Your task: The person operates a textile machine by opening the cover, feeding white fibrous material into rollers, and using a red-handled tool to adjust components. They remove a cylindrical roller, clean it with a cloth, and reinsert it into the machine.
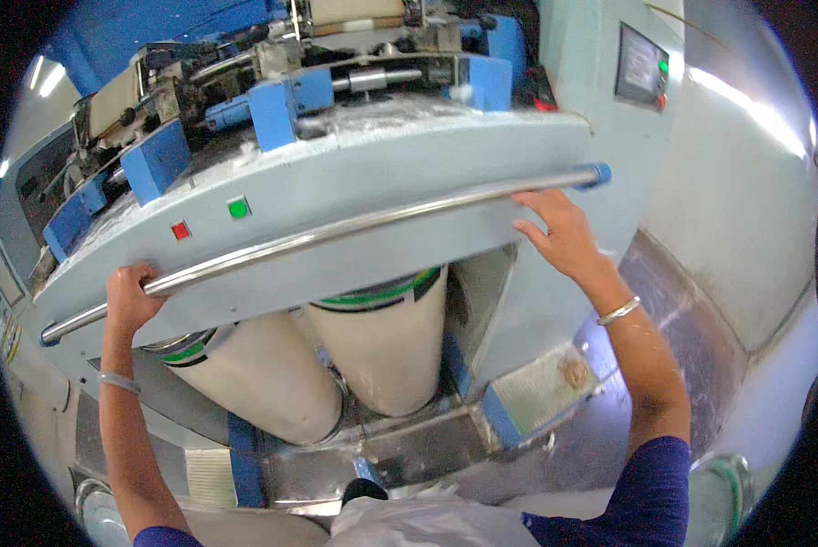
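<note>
We've got the long steel rail [336, 230] running across the pale blue machine front [381, 173]. Our left hand [131, 299] is wrapped tight around its left end; our right hand [559, 232] rests open-fingered against its right end. Below stand two cream cans [336, 356], just beside each other.

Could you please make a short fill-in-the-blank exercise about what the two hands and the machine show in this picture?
1. Both hands hold the long metal ____ on the machine front.
2. Beside the red button sits a ____ button.
3. Under the machine stand ____ tall cream cans.
4. Each wrist wears a metal ____.

Missing words: rail; green; two; bangle
</note>
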### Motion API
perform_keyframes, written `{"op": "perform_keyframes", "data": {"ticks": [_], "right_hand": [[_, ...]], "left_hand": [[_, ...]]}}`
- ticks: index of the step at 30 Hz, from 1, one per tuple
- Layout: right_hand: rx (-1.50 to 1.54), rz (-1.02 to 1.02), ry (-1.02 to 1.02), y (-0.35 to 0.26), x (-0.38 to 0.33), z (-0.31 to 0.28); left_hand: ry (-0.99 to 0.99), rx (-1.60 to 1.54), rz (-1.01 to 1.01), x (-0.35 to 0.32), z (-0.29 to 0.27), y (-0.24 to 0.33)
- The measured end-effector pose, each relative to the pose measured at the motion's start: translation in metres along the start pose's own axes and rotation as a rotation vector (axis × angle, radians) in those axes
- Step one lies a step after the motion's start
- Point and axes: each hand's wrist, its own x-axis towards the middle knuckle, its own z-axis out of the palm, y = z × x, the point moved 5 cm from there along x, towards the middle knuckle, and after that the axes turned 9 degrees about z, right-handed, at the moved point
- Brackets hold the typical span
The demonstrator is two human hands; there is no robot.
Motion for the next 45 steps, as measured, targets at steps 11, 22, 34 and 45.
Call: {"op": "perform_keyframes", "data": {"ticks": [11,22,34,45], "right_hand": [[-0.106,0.255,-0.136,0.044,0.076,0.041],[-0.235,0.128,0.086,0.035,0.065,0.034],[-0.189,0.050,-0.079,0.054,0.053,0.044],[-0.039,0.166,-0.255,0.017,0.092,0.018]], "left_hand": [[-0.100,-0.008,-0.061,0.000,0.011,-0.001],[-0.198,0.127,-0.182,-0.002,0.003,0.001],[-0.230,0.056,-0.338,-0.002,0.007,0.001],[-0.332,-0.033,-0.339,0.013,0.005,0.006]]}}
